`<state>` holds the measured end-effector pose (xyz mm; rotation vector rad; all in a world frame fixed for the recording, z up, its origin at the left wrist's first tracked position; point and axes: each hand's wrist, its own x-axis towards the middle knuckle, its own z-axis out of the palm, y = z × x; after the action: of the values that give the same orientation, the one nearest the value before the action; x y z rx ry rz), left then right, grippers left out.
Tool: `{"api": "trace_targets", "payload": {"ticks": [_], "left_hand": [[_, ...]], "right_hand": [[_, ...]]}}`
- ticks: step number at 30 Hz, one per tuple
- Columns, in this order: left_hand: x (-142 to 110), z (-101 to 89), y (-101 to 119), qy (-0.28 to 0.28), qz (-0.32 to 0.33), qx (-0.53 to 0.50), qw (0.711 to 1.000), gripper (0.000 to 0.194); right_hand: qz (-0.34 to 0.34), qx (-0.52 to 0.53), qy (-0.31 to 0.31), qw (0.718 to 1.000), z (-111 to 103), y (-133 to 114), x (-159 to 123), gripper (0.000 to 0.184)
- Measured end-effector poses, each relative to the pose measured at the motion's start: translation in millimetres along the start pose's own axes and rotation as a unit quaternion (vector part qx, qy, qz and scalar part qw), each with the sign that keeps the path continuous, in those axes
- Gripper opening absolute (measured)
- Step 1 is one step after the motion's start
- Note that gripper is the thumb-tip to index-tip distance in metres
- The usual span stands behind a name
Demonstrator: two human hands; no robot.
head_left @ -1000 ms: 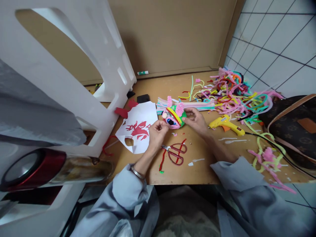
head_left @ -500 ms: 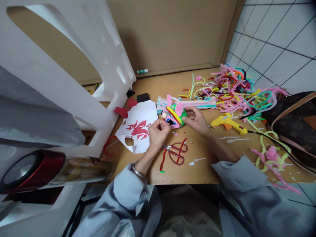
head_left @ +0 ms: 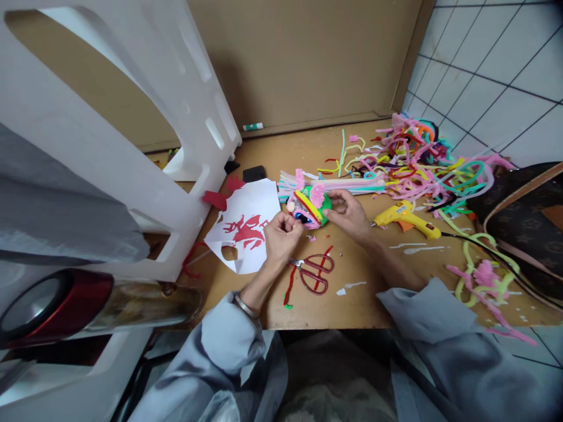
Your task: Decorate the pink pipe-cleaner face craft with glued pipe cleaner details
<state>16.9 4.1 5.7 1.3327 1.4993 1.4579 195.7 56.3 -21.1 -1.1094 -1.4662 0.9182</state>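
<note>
A colourful pipe-cleaner animal head (head_left: 313, 204), green, pink and yellow with a blue eye and pink ears, is between my hands over the table. My right hand (head_left: 349, 215) grips its green right side, thumb in front and fingers behind. Closed in a pinch, my left hand (head_left: 282, 233) is at the head's lower left, by the eye; whatever is between those fingertips is too small to make out. Just below lie red-handled scissors (head_left: 317, 274) and a red pipe cleaner (head_left: 290, 285). Left of my left hand is a white paper sheet (head_left: 248, 202) with red cut-out shapes.
A bundle of straight pipe cleaners (head_left: 347, 186) lies behind the head, beside a tangled heap (head_left: 422, 155). On the right are a yellow glue gun (head_left: 407, 219) and a brown bag (head_left: 523, 217). A red-lidded bottle (head_left: 101, 302) and a white plastic rack (head_left: 176, 88) are on the left.
Almost nothing differs. The hands and the animal head keep the same places and grip, and the whole view has shifted very slightly.
</note>
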Motion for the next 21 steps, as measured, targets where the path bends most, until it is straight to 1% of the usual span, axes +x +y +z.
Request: {"api": "trace_targets", "payload": {"ticks": [7, 17, 21], "left_hand": [[0.9, -0.8, -2.3, 0.002, 0.014, 0.023, 1.000, 0.020], [1.2, -0.9, -11.9, 0.003, 0.070, 0.059, 0.996, 0.020], [2.2, -1.0, -16.7, 0.013, 0.090, 0.085, 0.992, 0.020]], "right_hand": [[-0.010, -0.012, 0.000, 1.000, 0.3, -1.8, -1.3, 0.040], [-0.035, -0.035, 0.007, 0.999, 1.8, -1.4, -3.4, 0.040], [-0.051, -0.055, 0.010, 0.997, 2.4, -3.1, -4.3, 0.039]]}}
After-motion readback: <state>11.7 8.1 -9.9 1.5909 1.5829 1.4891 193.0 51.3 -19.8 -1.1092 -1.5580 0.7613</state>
